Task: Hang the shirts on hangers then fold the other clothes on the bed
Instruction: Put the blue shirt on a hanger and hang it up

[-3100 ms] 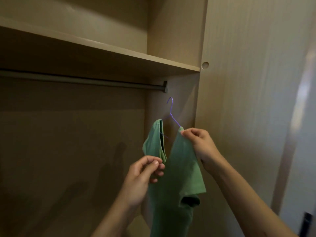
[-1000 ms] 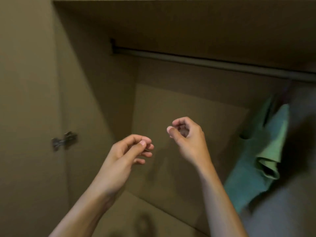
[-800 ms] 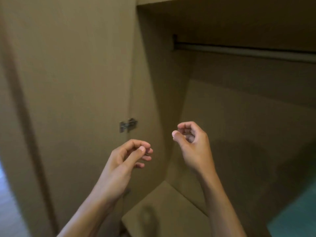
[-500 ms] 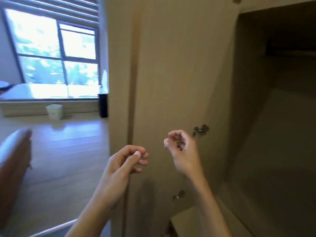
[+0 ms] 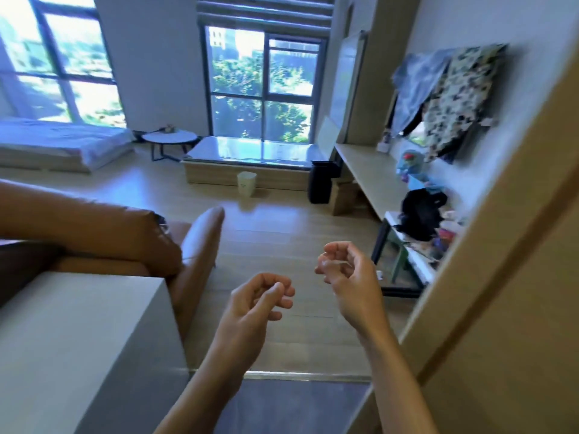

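Both hands are seen raised in front of the body, to the right of the brown sofa (image 5: 197,245) and nearer to the camera than it. The left hand (image 5: 250,308) is held with its fingers loosely curled and the thumb laid toward them, and nothing is gripped in it. The right hand (image 5: 347,277), a little higher and farther from the sofa, is curled loosely in the same way and nothing is held in it either. The bed (image 5: 62,145) is found beyond the sofa and to its left, under a bright window; it is low and is covered with a pale sheet, and it cannot be told whether clothes lie on it. A round table (image 5: 169,139) is placed just beside the bed. Far to the right of the sofa and high on the wall, a faded blue garment (image 5: 413,89) and a patterned garment (image 5: 460,98), dark with pale blotches, are hung side by side and overlapping. A wooden panel (image 5: 501,277) is seen at the right edge.
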Demonstrator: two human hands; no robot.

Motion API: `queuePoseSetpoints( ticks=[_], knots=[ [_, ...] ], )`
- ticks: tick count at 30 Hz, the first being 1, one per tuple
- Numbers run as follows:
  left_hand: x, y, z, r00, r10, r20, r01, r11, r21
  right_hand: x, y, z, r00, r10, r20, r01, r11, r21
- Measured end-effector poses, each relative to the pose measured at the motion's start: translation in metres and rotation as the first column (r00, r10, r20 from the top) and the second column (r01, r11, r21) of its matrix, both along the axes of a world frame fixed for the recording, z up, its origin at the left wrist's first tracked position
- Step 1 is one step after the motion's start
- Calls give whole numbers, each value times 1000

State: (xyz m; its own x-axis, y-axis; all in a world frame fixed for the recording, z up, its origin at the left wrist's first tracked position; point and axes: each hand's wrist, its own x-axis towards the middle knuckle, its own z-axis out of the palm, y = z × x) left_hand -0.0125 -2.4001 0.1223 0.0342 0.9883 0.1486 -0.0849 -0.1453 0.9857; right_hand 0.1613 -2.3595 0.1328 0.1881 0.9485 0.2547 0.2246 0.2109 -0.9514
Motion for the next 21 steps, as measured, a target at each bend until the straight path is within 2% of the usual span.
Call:
queuePoseSetpoints(
  ticks=[6, 14, 21],
  knots=[
    [-50, 75, -22, 991, 132, 15, -131, 990, -50, -59, 104, -27, 995, 93, 44, -90, 994, -59],
    [-72, 210, -48, 962, 262, -76, -267, 961, -71, -105, 275, -70, 976, 210, 60, -205, 975, -83],
    [-88, 344, -53, 938, 329, -106, -338, 937, -85, -128, 420, -89, 971, 240, -9, -239, 961, -142]
  ],
)
